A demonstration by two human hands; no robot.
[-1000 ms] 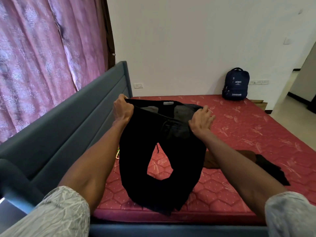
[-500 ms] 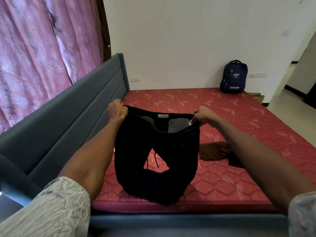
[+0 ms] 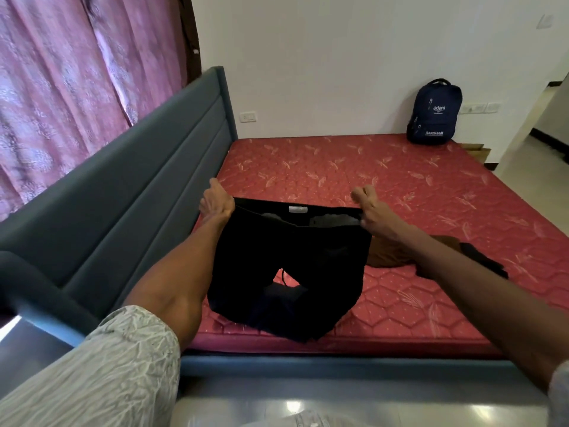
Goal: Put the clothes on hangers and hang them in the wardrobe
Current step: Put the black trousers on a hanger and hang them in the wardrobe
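While both arms reach out over the red mattress (image 3: 400, 186), the left hand (image 3: 217, 203) and right hand (image 3: 374, 211) each pinch an end of the waistband of the black trousers (image 3: 289, 257), fingers clamped on the cloth. The waistband is stretched between them, and the legs sag onto the mattress's near edge. A brown garment (image 3: 388, 254), perhaps another pair of trousers, lies right of them. A navy backpack (image 3: 434, 114) leans against the far wall.

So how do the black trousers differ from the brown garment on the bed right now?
The black trousers are held up by the waistband, left hand and right hand each keeping a grip; the brown garment lies untouched. The trousers are spread wide, the brown garment crumpled. Both are over the red mattress.
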